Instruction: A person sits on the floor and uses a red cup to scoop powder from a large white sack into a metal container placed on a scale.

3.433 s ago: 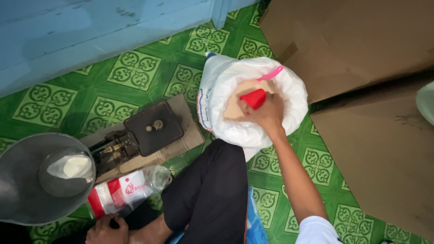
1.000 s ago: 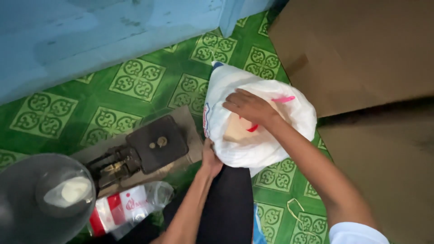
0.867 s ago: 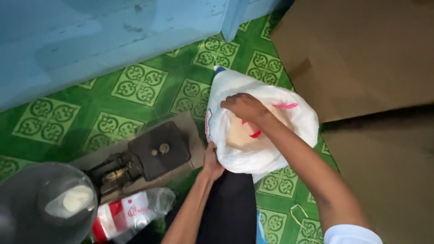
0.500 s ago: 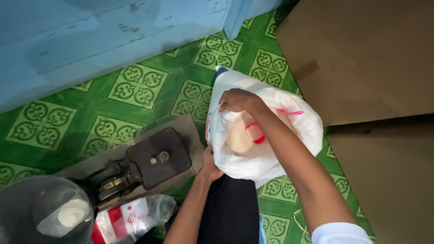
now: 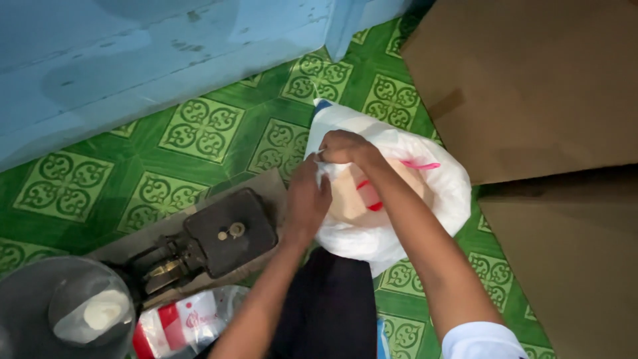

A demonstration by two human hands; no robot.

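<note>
Head view: both hands, left hand [image 5: 307, 199] and right hand [image 5: 344, 147], pinch the near rim of the white sack [image 5: 425, 199] on the green floor [image 5: 199, 126], apparently gathering its mouth shut over the red scoop [image 5: 372, 203]; closing would need a tighter bunching.

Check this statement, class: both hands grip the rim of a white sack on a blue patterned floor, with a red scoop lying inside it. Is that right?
Not quite. The head view shows the floor is green patterned, not blue. The rest holds: the left hand and right hand grip the rim of the white sack, with the red scoop inside.
</note>
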